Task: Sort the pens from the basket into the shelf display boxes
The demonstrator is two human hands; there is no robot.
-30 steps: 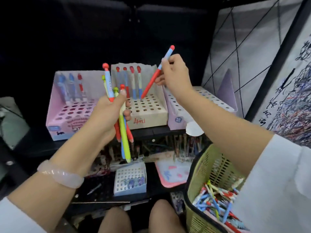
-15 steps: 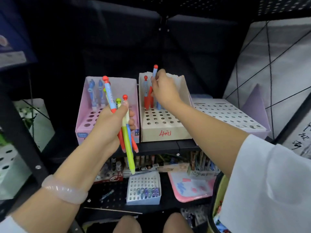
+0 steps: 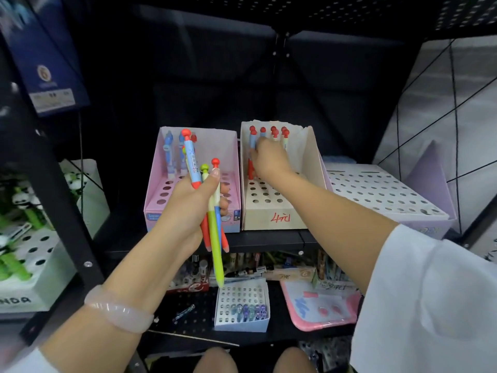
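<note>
A person faced a dark shelf (image 3: 269, 239) carrying three perforated display boxes, with a beige box (image 3: 271, 211) at the centre. The right hand (image 3: 270, 160) reached into the back of the beige box, fingers curled among the red-capped pens (image 3: 274, 131) standing there; whether it was pinching one could not be told. Left of the beige box, before a pink box (image 3: 161, 195), the left hand (image 3: 192, 204) gripped a loose bundle of pens (image 3: 213, 224), tips hanging down. The basket was out of view. The standing pens were crowded, so the hand risked tipping neighbours. The bundle could slip, since the grip looked loose. The beige box's tall side walls hemmed the hand sideways; its front holes lay open, and the lilac box (image 3: 382, 192) to its right offered room.
</note>
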